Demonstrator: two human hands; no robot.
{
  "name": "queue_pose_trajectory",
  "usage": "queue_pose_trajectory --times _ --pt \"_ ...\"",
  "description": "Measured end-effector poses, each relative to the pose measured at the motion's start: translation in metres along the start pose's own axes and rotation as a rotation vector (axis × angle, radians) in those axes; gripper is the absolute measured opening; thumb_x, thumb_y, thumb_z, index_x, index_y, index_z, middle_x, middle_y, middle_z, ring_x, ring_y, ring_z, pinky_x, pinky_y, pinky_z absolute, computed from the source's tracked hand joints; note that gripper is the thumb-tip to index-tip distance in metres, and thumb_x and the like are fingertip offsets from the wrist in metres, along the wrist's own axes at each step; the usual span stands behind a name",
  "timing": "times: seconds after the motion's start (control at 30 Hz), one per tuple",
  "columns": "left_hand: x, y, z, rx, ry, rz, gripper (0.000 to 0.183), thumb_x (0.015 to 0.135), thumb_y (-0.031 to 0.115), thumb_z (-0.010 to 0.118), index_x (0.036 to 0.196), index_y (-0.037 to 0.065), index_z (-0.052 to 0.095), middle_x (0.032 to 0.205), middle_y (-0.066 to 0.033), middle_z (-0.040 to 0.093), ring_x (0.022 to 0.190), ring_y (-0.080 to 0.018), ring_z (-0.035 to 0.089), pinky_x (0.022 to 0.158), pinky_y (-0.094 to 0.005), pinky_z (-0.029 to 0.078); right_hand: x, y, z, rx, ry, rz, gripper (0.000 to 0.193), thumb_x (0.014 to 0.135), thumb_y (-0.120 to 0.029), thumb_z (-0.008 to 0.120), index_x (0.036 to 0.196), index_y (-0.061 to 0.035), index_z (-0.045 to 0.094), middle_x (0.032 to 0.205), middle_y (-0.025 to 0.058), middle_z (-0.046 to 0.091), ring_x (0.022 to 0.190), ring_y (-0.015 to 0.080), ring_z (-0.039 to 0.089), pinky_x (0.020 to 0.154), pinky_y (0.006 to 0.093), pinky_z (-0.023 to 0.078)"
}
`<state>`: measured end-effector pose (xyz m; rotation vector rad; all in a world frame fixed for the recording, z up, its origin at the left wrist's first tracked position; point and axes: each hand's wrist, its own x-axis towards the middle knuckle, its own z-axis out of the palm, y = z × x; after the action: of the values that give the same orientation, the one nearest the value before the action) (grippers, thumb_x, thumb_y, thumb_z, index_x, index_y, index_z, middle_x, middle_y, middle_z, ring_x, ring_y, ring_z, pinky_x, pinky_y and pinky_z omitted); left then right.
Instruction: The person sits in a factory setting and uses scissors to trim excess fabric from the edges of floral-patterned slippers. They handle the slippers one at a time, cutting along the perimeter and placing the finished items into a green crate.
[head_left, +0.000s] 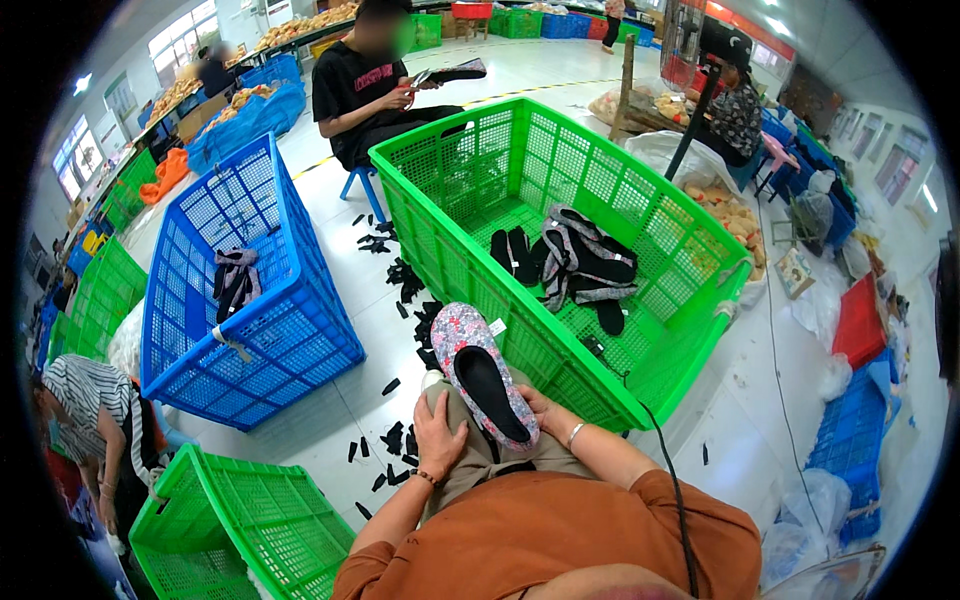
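Observation:
On my lap lies a floral pink-and-grey slipper shoe (466,336) with a black inside, its toe away from me and a small white tag at its side. My right hand (548,412) grips the shoe by its side near the heel; some of the fingers are hidden. Flat on my left thigh rests my left hand (439,436), fingers apart, holding nothing. Ahead of me stands a big green mesh crate (480,265), with a heap of similar patterned shoes (585,255) and black soles (514,256) inside.
A blue mesh crate (255,345) with a few shoes (236,280) stands to the left. Black scraps (402,280) litter the floor. Another green crate (255,510) is at lower left. A co-worker (365,90) sits beyond, holding a shoe. A black cable (668,470) hangs beside my right arm.

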<state>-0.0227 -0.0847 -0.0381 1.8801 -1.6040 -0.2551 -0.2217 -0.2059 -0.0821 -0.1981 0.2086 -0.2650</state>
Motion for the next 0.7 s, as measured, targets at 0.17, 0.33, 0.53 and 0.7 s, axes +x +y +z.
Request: queue_pose_trajectory --times 0.17,0.33,0.53,0.7 --pt "0.0 0.004 -0.002 0.006 -0.007 -0.007 0.068 0.067 0.021 0.069 0.128 0.009 0.042 0.131 -0.0262 0.031 0.121 -0.0419 0.032 0.1 -0.0462 0.03 -0.001 -0.001 0.002 -0.01 -0.03 0.015 0.05 0.079 -0.031 0.065 0.117 -0.0001 0.054 0.111 0.016 0.06 0.097 0.026 0.062 0.089 0.0432 0.048" --pt "0.002 0.003 0.001 0.002 -0.016 0.012 0.067 0.067 0.02 0.069 0.127 0.008 0.041 0.131 -0.0259 0.031 0.121 -0.0419 0.031 0.1 -0.046 0.03 -0.003 0.0 0.005 0.004 -0.049 -0.018 0.047 0.08 -0.03 0.064 0.115 -0.0003 0.054 0.11 0.0154 0.061 0.095 0.0258 0.062 0.088 0.0425 0.049" --pt "0.0 -0.001 0.007 0.036 -0.001 0.026 0.07 0.067 0.023 0.069 0.129 0.009 0.041 0.132 -0.0273 0.031 0.119 -0.043 0.034 0.099 -0.0449 0.032 -0.001 0.001 0.004 0.003 0.011 -0.037 0.042 0.08 -0.026 0.063 0.113 -0.0001 0.056 0.107 0.0148 0.062 0.092 0.0241 0.063 0.084 0.04 0.051" --pt "0.0 0.003 0.005 0.005 -0.018 0.008 0.068 0.067 0.02 0.069 0.127 0.008 0.041 0.132 -0.0254 0.031 0.12 -0.0415 0.032 0.1 -0.0447 0.031 -0.002 0.0 0.005 0.043 -0.048 0.005 0.042 0.081 -0.026 0.061 0.114 -0.0005 0.056 0.107 0.0147 0.062 0.091 0.0244 0.063 0.085 0.0402 0.05"
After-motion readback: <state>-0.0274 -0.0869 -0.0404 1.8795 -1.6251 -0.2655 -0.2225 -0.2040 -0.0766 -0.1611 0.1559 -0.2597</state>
